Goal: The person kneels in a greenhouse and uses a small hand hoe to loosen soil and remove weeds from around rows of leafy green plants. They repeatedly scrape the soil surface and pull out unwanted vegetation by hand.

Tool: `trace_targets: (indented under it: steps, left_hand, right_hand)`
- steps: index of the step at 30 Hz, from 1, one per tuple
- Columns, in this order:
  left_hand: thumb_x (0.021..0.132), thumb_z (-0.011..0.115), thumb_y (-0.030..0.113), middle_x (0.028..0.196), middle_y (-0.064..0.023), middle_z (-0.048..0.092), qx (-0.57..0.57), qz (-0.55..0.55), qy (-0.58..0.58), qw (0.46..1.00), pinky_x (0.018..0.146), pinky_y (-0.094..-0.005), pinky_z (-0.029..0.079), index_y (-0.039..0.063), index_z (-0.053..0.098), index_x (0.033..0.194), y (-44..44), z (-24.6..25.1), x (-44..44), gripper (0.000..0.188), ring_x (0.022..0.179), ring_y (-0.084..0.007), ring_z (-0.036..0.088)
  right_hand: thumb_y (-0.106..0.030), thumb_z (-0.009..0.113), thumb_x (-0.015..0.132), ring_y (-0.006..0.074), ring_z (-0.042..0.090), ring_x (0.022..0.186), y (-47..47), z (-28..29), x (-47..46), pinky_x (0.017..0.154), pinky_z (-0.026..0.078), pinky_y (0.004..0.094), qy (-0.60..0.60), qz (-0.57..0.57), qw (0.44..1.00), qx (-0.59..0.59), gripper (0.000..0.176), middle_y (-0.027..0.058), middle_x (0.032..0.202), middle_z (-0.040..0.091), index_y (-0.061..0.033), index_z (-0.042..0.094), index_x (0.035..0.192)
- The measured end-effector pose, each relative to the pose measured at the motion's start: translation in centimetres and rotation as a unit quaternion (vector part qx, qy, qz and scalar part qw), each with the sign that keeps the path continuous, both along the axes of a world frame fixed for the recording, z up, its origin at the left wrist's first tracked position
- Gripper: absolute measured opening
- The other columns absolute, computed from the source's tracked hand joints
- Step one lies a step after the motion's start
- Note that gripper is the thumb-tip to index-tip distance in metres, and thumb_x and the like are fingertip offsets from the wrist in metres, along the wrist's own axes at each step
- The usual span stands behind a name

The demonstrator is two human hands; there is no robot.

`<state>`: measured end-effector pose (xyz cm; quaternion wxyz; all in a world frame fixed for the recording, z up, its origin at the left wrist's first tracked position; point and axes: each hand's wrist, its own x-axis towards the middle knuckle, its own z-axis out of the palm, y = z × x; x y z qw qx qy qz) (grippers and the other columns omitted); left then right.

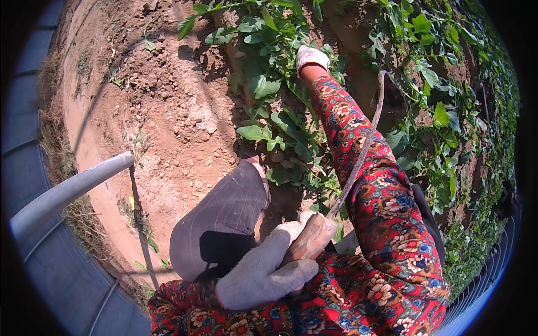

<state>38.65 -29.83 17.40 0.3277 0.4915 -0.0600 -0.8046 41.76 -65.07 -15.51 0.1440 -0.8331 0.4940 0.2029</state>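
My left hand [265, 269], in a white knit glove, is closed around the wooden handle [311, 239] of a hand tool close to my body. From the handle a thin, curved metal shank [361, 155] runs up past my right sleeve. Its far end bends over near a dark patch of soil, where shadow hides the head's shape. My right hand [311, 59], also gloved, reaches forward into a row of green plants with lobed leaves [267, 86]. Foliage and the back of the glove hide its fingers, so whether they grip a stem cannot be seen.
Bare, crumbly soil [168, 109] lies left of the row. A grey pipe [71, 193] juts in from the left, before plastic sheeting [25, 105] on ribs. My bent knee [218, 218] is beside the plants. More leafy rows [445, 117] spread along the right.
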Motion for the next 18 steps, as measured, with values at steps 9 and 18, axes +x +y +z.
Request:
trace_targets:
  steps: [9, 18]
  left_hand:
    - [0.098, 0.068, 0.02, 0.084, -0.0041, 0.057, 0.012, 0.0, -0.029, 1.0, 0.061, -0.0285, 0.047, -0.004, 0.042, 0.134, -1.1, 0.8, -0.2, 0.05, 0.07, -0.0087, 0.056]
    - [0.099, 0.067, 0.022, 0.082, -0.0023, 0.057, 0.033, 0.005, -0.032, 0.999, 0.06, -0.0276, 0.046, -0.003, 0.039, 0.14, -1.5, 0.8, -0.8, 0.055, 0.067, -0.0077, 0.055]
  right_hand:
    - [-0.016, 0.066, 0.091, 0.0327, 0.071, 0.111, -1.0, 0.7, 0.1, 0.087, 0.058, 0.0496, 0.023, 0.034, 0.999, 0.034, 0.03, 0.0131, 0.123, 0.072, -0.0112, 0.074, 0.12]
    - [-0.016, 0.07, 0.088, 0.0322, 0.071, 0.11, -0.7, -1.1, -0.1, 0.084, 0.059, 0.0507, -0.022, 0.019, 0.999, -0.016, 0.028, 0.0133, 0.121, 0.073, -0.0113, 0.076, 0.115]
